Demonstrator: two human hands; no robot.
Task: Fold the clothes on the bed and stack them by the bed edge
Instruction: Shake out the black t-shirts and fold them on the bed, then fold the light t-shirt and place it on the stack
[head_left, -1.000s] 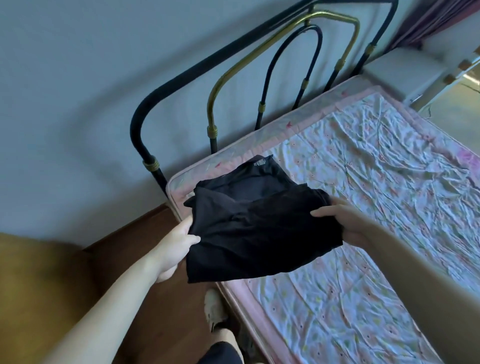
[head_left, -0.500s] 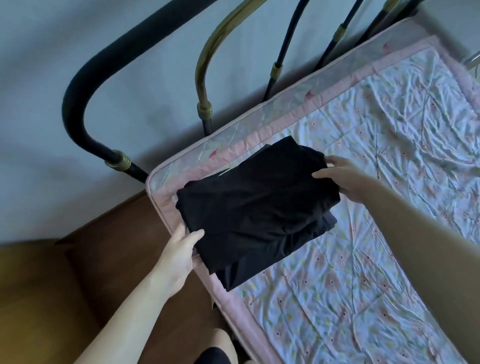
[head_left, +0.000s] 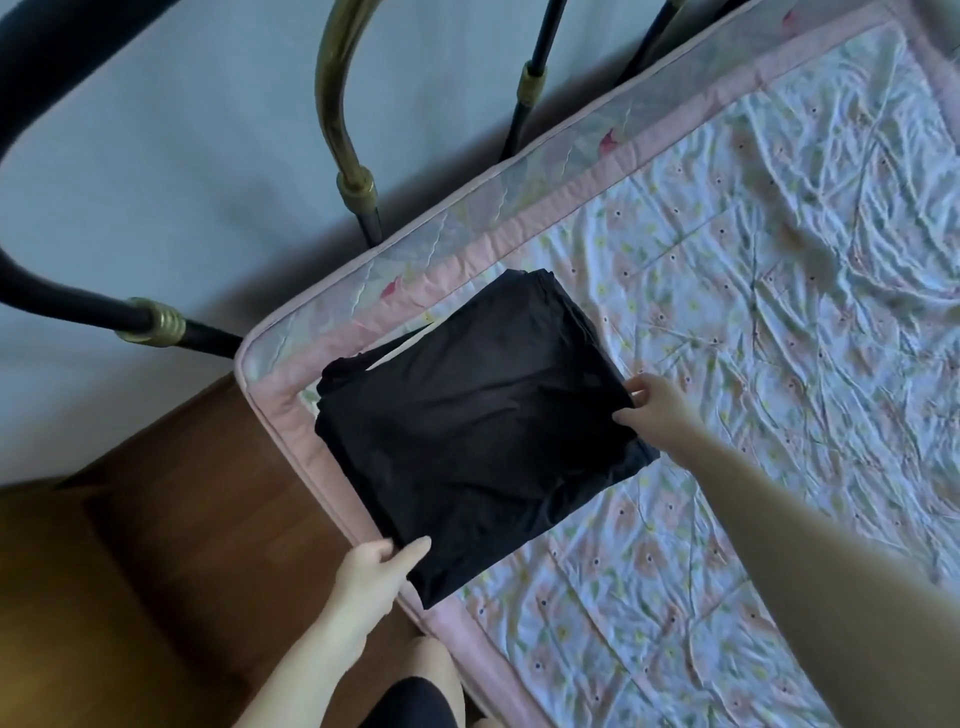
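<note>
A folded black garment (head_left: 478, 431) lies flat on the bed's near-left corner, on top of another black piece whose edges peek out beneath it. My left hand (head_left: 376, 571) pinches its near-left corner between thumb and fingers. My right hand (head_left: 652, 408) touches its right edge, fingers apart and curled against the cloth. The bed (head_left: 727, 364) has a wrinkled floral sheet with a pink border.
A black and brass metal headboard (head_left: 340, 119) stands against the pale wall behind the mattress. Brown wooden floor (head_left: 208, 493) lies left of the bed. My knee (head_left: 415, 696) shows at the bottom, close to the mattress edge.
The black garment went from held above the bed down onto the stack at the corner. My left hand slid toward its near corner; my right hand eased to its right edge.
</note>
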